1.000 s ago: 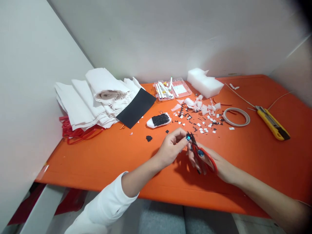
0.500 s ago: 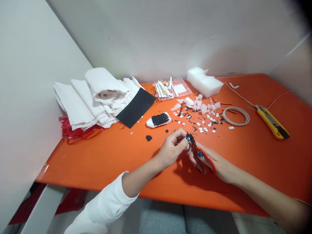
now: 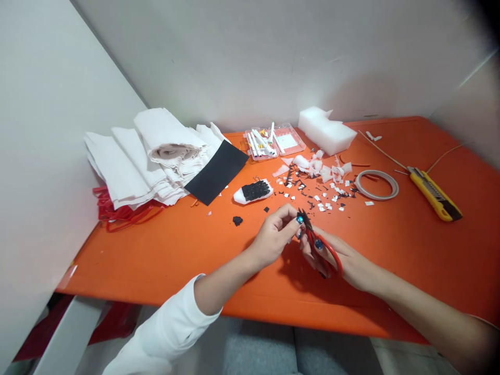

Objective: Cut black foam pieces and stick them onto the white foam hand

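My right hand (image 3: 334, 252) is closed around the red-handled scissors (image 3: 336, 259), their dark blades pointing up and away from me. At the blades, my left hand (image 3: 276, 234) pinches a small black piece (image 3: 299, 214), mostly hidden by its fingertips. Just beyond lies a white foam shape (image 3: 240, 197), pointed at its left end and covered on top with overlapping black pieces (image 3: 255, 191). Nearer my left hand are a small black clump (image 3: 237, 221) and a tiny black square (image 3: 266, 209).
Black and white scraps (image 3: 318, 198) litter the orange table (image 3: 164, 265). Behind them stand a white foam block (image 3: 327, 133) and a marker box (image 3: 291, 141). A tape roll (image 3: 377, 197) and yellow utility knife (image 3: 435, 195) lie right; black sheet (image 3: 216, 172) and white paper stack (image 3: 133, 166) left.
The scissors' blades and handles have spread slightly apart at the small black piece. Both hands stay in nearly the same place, and the whole view has shifted a little.
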Motion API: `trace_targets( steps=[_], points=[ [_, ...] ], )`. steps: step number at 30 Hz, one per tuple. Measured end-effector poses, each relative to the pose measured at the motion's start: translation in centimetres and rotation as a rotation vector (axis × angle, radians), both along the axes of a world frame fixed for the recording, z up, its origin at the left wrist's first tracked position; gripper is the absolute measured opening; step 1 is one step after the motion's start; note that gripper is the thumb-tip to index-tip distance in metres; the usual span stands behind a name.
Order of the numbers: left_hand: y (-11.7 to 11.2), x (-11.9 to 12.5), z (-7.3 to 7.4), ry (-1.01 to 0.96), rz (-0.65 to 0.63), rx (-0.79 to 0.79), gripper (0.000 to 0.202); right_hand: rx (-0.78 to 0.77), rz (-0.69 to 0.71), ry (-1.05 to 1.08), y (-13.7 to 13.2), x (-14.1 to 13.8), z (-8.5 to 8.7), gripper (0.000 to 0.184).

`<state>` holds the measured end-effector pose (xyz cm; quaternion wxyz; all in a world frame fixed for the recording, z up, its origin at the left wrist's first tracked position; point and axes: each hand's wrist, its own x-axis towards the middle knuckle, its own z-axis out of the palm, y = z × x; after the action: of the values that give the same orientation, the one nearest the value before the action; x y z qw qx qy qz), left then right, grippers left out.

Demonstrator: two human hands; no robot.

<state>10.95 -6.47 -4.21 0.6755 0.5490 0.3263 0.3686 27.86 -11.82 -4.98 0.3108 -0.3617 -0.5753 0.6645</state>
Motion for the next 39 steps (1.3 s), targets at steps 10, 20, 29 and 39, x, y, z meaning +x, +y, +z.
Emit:
trace_targets(
  steps=[10, 20, 29, 39],
  points=[
    [0.5, -0.5, 0.4, 0.089, -0.033, 0.027, 0.017, -0.018, -0.048, -0.096, 0.2, 0.2, 0.1, 0.036],
    [1.4, -1.4, 0.8, 0.174, -0.127, 0.030, 0.021, -0.049, -0.047, -0.123, 0.4, 0.5, -0.2, 0.034],
    [1.3, -1.2, 0.4, 0.174, -0.015, 0.061, 0.019, -0.069, -0.106, -0.139, 0.3, 0.3, -0.3, 0.033],
    [0.8, -1.0, 0.9, 0.198, -0.034, 0.099, 0.016, -0.037, -0.064, -0.133, 0.3, 0.3, -0.2, 0.035]
  ],
)
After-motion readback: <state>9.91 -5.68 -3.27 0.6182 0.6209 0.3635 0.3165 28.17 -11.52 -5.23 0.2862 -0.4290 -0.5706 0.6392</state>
